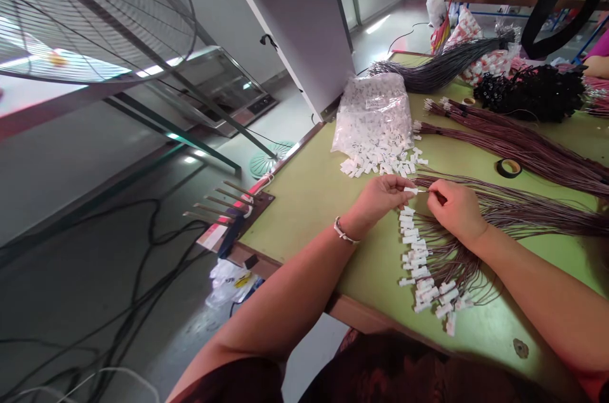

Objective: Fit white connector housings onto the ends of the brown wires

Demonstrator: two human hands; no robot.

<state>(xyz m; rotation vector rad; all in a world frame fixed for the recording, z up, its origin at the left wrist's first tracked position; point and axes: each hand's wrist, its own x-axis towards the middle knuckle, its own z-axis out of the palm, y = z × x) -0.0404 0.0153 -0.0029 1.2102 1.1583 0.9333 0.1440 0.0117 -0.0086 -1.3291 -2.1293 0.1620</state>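
My left hand (384, 195) pinches a small white plastic connector housing (410, 190) above the green tabletop. Just to its right, my right hand (454, 207) is closed on a thin wire (423, 191) whose tip points at the housing; whether the tip has entered it I cannot tell. Below both hands runs a column of white connectors (419, 260) with brown wires attached. A bundle of loose brown wires (518, 209) stretches right from behind my right hand. Beyond my left hand, loose white housings (380, 158) spill from a clear plastic bag (373, 111).
A black tape roll (509, 167) lies near more brown wire bundles (533, 143). Farther back are a pile of black parts (530, 92) and a grey wire bundle (447, 63). A pronged rack (233, 206) sits on the table's left edge, below a large fan (95, 16).
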